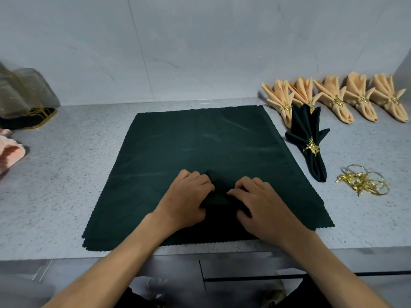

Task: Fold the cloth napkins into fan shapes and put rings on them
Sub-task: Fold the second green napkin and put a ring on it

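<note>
Fingers (205,182) of both hands pinch a pleat in the green napkin (200,143).

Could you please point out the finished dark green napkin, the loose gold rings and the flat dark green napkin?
Finished dark green napkin (311,132): head view, upper pleats.
Loose gold rings (363,182): head view, pile's centre.
Flat dark green napkin (200,138): head view, bare middle.

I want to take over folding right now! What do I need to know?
Left hand and right hand both pinch a pleat near the front middle of the flat green napkin on the counter.
Done: five peach fans with rings stand along the wall on the right; one green fan with its ring lies in front of them.
Spare gold rings lie in a pile to the right.
Left: finish pleating this napkin, then slip a ring on.
</note>
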Demonstrator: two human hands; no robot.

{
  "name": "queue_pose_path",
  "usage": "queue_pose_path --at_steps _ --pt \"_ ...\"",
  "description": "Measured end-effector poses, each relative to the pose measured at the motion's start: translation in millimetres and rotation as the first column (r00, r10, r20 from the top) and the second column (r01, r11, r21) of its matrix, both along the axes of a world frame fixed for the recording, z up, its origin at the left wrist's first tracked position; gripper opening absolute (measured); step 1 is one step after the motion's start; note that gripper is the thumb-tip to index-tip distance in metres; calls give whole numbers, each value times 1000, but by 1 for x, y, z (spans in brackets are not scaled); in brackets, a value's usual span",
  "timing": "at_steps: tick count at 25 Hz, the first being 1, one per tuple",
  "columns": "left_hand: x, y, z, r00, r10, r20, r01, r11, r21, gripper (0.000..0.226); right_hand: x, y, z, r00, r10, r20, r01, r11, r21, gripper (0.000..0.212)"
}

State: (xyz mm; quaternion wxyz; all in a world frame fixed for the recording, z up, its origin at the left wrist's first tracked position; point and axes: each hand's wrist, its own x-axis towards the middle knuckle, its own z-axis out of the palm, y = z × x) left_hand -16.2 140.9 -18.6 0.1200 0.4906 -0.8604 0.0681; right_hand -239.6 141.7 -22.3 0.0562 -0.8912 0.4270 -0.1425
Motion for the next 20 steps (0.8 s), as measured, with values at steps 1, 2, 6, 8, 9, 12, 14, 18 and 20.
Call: queue_pose_path --at_steps 1,2,6,8,9,12,14,18,20 --pt "-3 1 8 999 8 -39 -7 1000 18 24 -1 2 4 999 -31 25 31 999 -19 44" --pt "-7 1 21 995 32 -91 -28 998 51 18 -3 4 15 993 -64 102 62 998 30 37" --pt "-22 -4 84 831 391 -395 -86 792 604 25 -18 -16 71 884 -190 428 -90 828 553 31" --pt "-26 -20 91 715 601 -356 -34 539 842 17 -21 -40 79 918 -247 309 -68 672 737 28" --pt "-27 -27 87 692 662 -288 -57 448 892 29 -18 -46 76 933 -266 243 -20 636 771 27" --pt "-29 -41 71 690 706 -161 -139 346 928 43 -5 -42 40 924 -310 223 164 850 500 41" --pt "-28 -48 65 675 720 -160 -121 322 939 42 4 -24 18 941 -228 252 151 945 290 53" --pt "-14 -46 63 823 568 -20 -308 474 825 35 17 -13 -10 983 -148 -109 163 976 145 79" --pt "-16 -36 60 890 440 121 -444 775 449 39 18 -15 -14 971 -189 -149 204 975 92 83"
